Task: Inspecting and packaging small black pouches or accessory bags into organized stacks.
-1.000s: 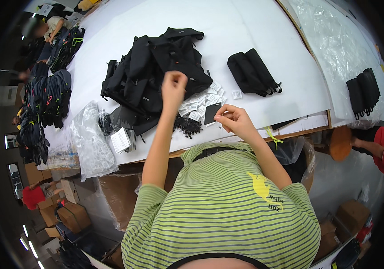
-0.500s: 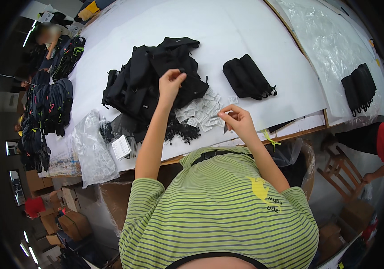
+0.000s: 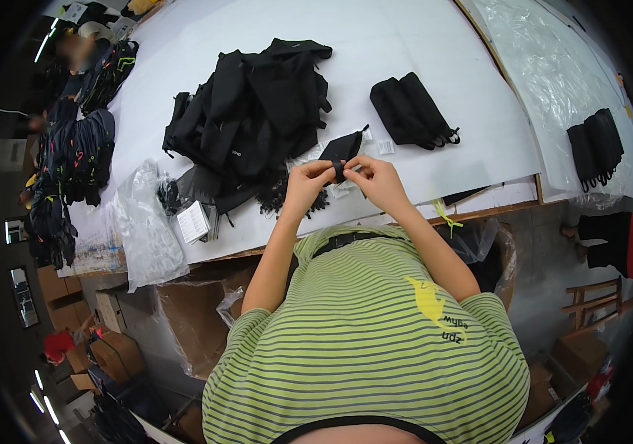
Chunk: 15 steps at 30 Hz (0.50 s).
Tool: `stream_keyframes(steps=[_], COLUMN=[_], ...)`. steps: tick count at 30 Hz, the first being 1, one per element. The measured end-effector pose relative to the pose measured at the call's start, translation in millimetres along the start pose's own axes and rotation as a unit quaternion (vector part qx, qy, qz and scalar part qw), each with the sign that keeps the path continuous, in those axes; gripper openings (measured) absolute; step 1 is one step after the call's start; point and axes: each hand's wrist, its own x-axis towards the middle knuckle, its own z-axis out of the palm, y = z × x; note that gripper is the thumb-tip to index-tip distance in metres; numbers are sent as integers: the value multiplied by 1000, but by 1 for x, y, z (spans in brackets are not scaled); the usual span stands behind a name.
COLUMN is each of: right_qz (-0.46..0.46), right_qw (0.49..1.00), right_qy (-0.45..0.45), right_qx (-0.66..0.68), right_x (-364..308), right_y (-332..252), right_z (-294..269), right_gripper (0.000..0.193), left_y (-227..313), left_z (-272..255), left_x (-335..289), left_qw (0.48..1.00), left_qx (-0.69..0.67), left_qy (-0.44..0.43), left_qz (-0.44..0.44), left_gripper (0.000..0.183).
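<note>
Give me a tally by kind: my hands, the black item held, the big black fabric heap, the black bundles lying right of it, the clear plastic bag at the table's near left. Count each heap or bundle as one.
Hands: 2 (left hand, right hand)
Held black item: 1
Big black fabric heap: 1
Black bundles: 2 (nearer, far right)
Clear plastic bag: 1
Total: 7

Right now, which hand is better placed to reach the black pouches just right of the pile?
Likely the right hand: nearer those black pouches than the left hand, though both pinch a small black item.
</note>
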Motion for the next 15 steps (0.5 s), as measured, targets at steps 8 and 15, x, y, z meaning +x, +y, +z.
stream_keyframes(steps=[8, 15], right_qz=[5, 30], right_qw=[998, 949], right_qy=[-51, -2], right_qx=[19, 312], right_x=[-2, -11], right_y=[1, -19], right_z=[-1, -30], right_gripper=[14, 10], left_y=[-11, 36], left_z=[1, 8], left_x=[-11, -38], left_qw=[996, 967], left_qx=[26, -143], left_qy=[51, 142], left_qz=[70, 153], left_gripper=[9, 9])
